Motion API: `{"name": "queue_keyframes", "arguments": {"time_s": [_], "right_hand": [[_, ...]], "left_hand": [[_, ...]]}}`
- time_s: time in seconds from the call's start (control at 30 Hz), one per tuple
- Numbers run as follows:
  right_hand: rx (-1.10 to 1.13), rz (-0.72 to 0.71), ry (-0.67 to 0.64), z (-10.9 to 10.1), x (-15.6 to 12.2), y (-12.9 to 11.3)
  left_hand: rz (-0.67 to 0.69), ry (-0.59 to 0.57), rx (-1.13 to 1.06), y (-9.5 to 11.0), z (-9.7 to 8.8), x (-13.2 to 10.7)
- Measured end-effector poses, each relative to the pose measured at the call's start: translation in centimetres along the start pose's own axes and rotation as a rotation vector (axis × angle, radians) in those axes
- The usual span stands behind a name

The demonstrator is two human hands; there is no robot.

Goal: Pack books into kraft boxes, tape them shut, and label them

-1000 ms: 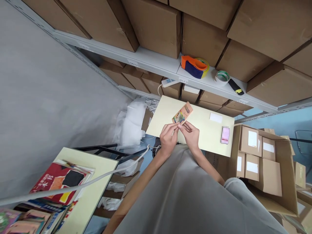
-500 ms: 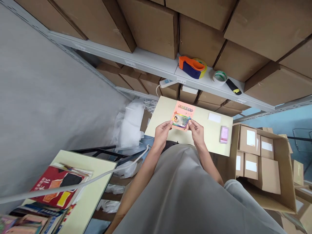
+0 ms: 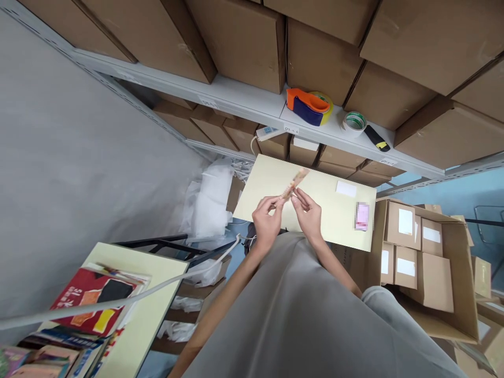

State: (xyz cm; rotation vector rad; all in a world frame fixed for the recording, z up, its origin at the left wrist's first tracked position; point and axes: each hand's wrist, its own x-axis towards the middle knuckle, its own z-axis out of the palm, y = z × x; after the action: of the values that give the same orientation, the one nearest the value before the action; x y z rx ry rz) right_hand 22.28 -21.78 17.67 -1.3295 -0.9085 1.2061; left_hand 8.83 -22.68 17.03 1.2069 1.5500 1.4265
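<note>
Shelving packed with brown cardboard boxes (image 3: 244, 50) spans the background, and below it stands a cream table (image 3: 258, 181), with a grey wall (image 3: 98, 136) to the left. Along the shelf's front edge lie an orange and blue tape dispenser (image 3: 309, 106), a roll of tape (image 3: 355, 122) and a black-handled cutter (image 3: 377, 138), probably left there to stay within easy reach while off the table. A white slip (image 3: 346, 188) and a blurred-out pink item (image 3: 362, 216) rest toward the table's right end, well apart from both hands. Over the middle of the table, a thin booklet (image 3: 297, 181) is held up nearly edge-on, slanting away toward the upper right, its cover too blurred to read. The left hand (image 3: 269, 218) pinches its near end between thumb and fingers, so most of it juts out beyond that grip, presumably leaving its long edge accessible. The right hand (image 3: 308, 215) has its fingertips at the booklet's right side, low down; whether they grip it or merely touch, I cannot tell.
</note>
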Motion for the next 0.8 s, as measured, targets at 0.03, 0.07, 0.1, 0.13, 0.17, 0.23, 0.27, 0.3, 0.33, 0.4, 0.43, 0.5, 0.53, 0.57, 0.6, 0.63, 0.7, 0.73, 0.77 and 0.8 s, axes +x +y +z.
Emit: {"name": "queue_keyframes", "arguments": {"time_s": [0.03,0.07,0.1,0.13,0.17,0.23,0.27,0.3,0.33,0.4,0.43,0.5,0.53,0.57,0.6,0.63,0.7,0.73,0.77,0.8], "right_hand": [[0.016,0.007,0.001,0.2,0.0,-0.1],[0.027,0.01,0.011,0.2,0.1,-0.1],[0.033,0.012,0.022,0.1,0.3,-0.1],[0.036,0.015,0.03,-0.1,0.5,-0.1],[0.038,0.02,0.033,-0.4,0.7,-0.1],[0.048,0.036,0.023,-1.1,1.1,-0.1],[0.058,0.044,0.013,-1.4,1.3,-0.1],[0.07,0.052,0.002,-1.7,1.3,-0.1],[0.086,0.058,-0.009,-2.0,1.4,-0.1],[0.114,0.066,-0.031,-2.3,1.3,-0.1],[0.125,0.072,-0.038,-2.3,1.3,0.0],[0.135,0.084,-0.043,-2.4,1.3,0.2],[0.134,0.09,-0.043,-2.4,1.4,0.3],[0.129,0.093,-0.041,-2.5,1.5,0.5],[0.118,0.094,-0.037,-2.5,1.7,0.7],[0.102,0.088,-0.023,-2.6,1.9,0.8],[0.061,0.061,0.038,-2.7,2.1,1.0],[0.043,0.043,0.073,-2.7,2.2,1.0],[0.03,0.028,0.096,-2.6,2.1,1.0],[0.025,0.018,0.098,-2.4,2.0,0.9]], "left_hand": [[0.067,-0.045,0.044,0.3,0.2,-0.3],[0.126,-0.092,0.079,0.6,0.5,-0.6],[0.17,-0.136,0.107,0.7,0.7,-0.9],[0.199,-0.173,0.128,0.7,0.8,-1.0],[0.211,-0.196,0.144,0.6,0.9,-1.0],[0.191,-0.17,0.16,0.0,0.9,-0.7],[0.155,-0.125,0.152,-0.4,0.8,-0.5],[0.098,-0.072,0.129,-0.9,0.6,-0.1],[0.019,-0.03,0.084,-1.4,0.4,0.3],[-0.18,-0.028,-0.069,-2.3,0.0,1.1],[-0.28,-0.059,-0.161,-2.6,-0.1,1.4],[-0.423,-0.11,-0.32,-3.0,-0.2,1.8],[-0.452,-0.11,-0.366,-3.1,-0.1,1.9],[-0.452,-0.091,-0.386,-3.0,-0.1,1.9],[-0.43,-0.065,-0.384,-2.9,0.0,1.9],[-0.393,-0.041,-0.366,-2.7,0.0,1.9],[-0.297,-0.002,-0.298,-2.3,0.0,1.9],[-0.24,0.013,-0.25,-2.1,-0.1,1.9],[-0.177,0.026,-0.193,-1.8,-0.2,1.8],[-0.106,0.034,-0.126,-1.5,-0.2,1.7]]}}
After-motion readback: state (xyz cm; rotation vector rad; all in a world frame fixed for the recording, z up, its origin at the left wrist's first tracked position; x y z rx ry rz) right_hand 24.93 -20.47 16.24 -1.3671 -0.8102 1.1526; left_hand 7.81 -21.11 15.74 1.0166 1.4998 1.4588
